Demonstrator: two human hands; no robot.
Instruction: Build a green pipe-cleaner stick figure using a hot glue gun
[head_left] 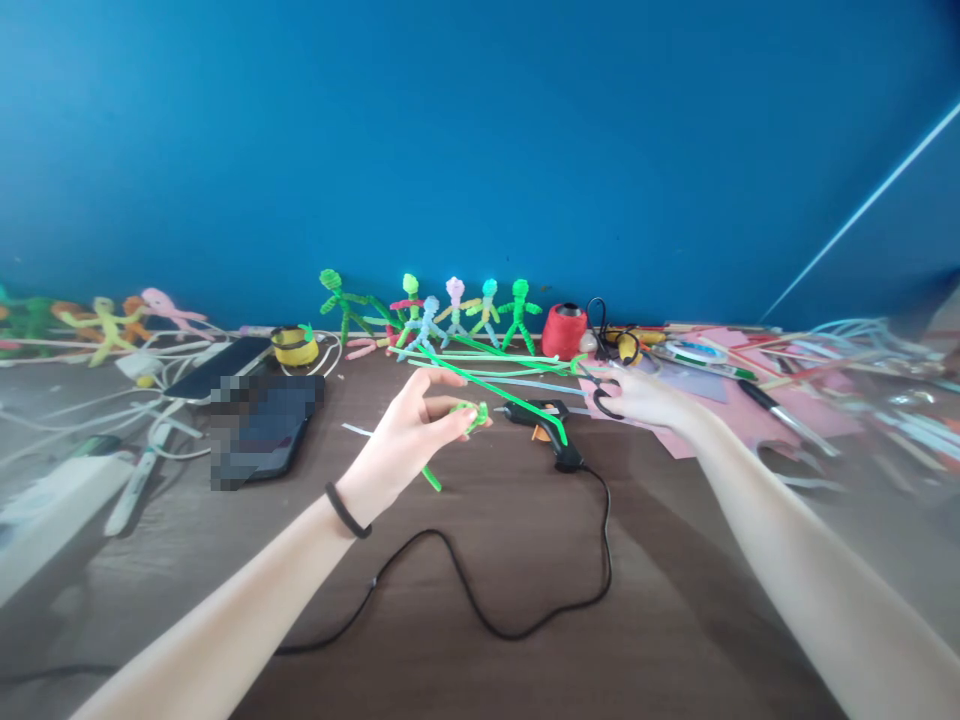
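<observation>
My left hand [420, 430], with a dark band at the wrist, pinches a small coiled piece of green pipe cleaner [474, 414] between thumb and fingers. A straight green end [432, 479] sticks out below that hand. At the right, my right hand [637, 395] has its fingers on the dark handles of a pair of scissors [606, 402], whose blades point back and left. Between the hands lies a black glue gun [566, 456] with an orange trigger. A long bright green pipe cleaner [517, 398] lies across it, with paler ones [487, 362] behind.
Several pipe-cleaner figures [519, 312] stand along the blue wall. A red spool [564, 330] is beside them, with pink paper [739, 400] and a marker [787, 415] at right. Phones [277, 425], white cables and a yellow tape roll [295, 347] lie left. The glue gun's cord [480, 615] winds across the front.
</observation>
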